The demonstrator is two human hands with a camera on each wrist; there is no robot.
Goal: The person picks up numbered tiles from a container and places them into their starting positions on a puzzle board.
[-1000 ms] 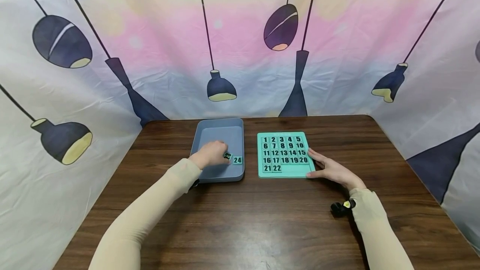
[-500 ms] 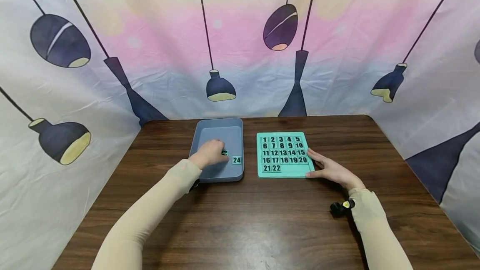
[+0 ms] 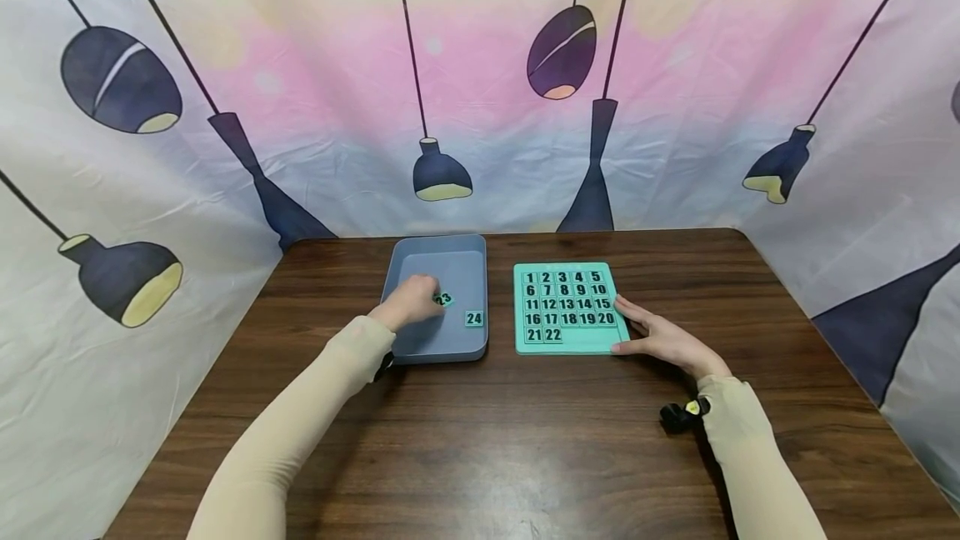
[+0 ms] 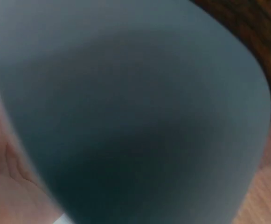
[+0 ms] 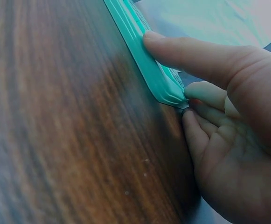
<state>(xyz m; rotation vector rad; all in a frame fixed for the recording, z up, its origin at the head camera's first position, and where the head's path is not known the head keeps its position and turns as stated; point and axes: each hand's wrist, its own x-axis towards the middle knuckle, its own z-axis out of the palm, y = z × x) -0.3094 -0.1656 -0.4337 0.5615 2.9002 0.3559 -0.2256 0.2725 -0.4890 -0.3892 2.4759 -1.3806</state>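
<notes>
My left hand (image 3: 411, 302) is over the blue-grey tray (image 3: 387, 290) and pinches a small green number tile (image 3: 444, 299) marked 23, slightly tilted. Tile 24 (image 3: 474, 319) lies flat in the tray to its right. On the table, the turquoise number puzzle board (image 3: 596, 343) holds tiles 1 to 22 in rows, with bare board right of 22. My right hand (image 3: 663, 342) holds the board's near right corner. In the right wrist view, the thumb (image 5: 186, 53) lies on the board's edge (image 5: 147, 65), with the other fingers bent at the corner. The tray (image 4: 126, 93) fills most of the left wrist view, blurred.
The brown wooden table (image 3: 487, 440) extends toward me in front of both tray and board. Behind it hangs a cloth (image 3: 480, 90) printed with lamps. A black wrist device (image 3: 681, 417) hangs beside my right sleeve.
My left hand has shifted slightly left within the tray. The tile in its fingers has turned, so 23 now shows more upright. Tile 24, the board and my right hand stay in place.
</notes>
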